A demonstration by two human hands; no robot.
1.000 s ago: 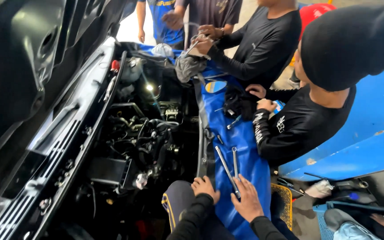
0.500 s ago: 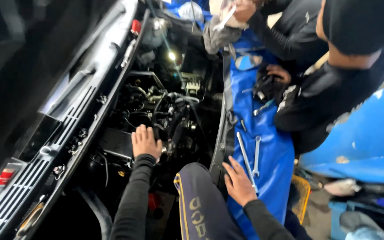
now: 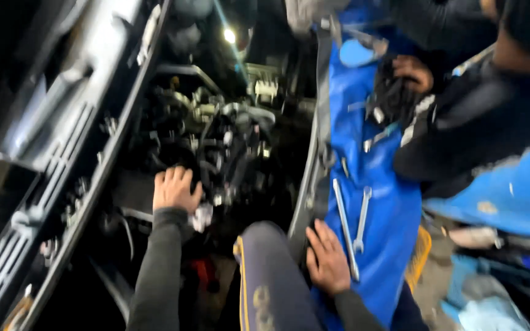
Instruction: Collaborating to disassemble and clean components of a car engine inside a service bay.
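L hand (image 3: 176, 189) is down in the engine bay (image 3: 216, 141), palm flat, fingers together and slightly spread at the tips, resting on a dark part among hoses and wiring. It holds nothing that shows; whether it grips anything under the palm, can't tell, frame is blurred. Just right of that hand sits a small pale connector or clamp (image 3: 202, 216), touching or nearly touching the wrist side.

R hand (image 3: 326, 260) lies flat and open on the blue cover (image 3: 387, 214) draped over the fender, right of the engine bay. Fingers splayed, empty. Just right of it, two long spanners (image 3: 351, 224) lie side by side on the cover, the nearer one touching or just beside the fingertips. Farther up the cover, more small tools (image 3: 372, 132), too blurred to tell kind.

Person's knee in dark trousers w/ yellow stripe (image 3: 271, 276) sits between both hands, at the bay's near edge.

Far side of the cover: another person in black sleeves, hand (image 3: 413, 72) on a dark bundle. A work light (image 3: 229, 35) shines at the far end of the bay. Grille and raised front panel (image 3: 50, 153) left of the bay.

Progress, judged: bay open, tools laid out, neither spanner picked up; no part visibly removed. Looks like feeling around inside, w/ the wrench work not yet started.
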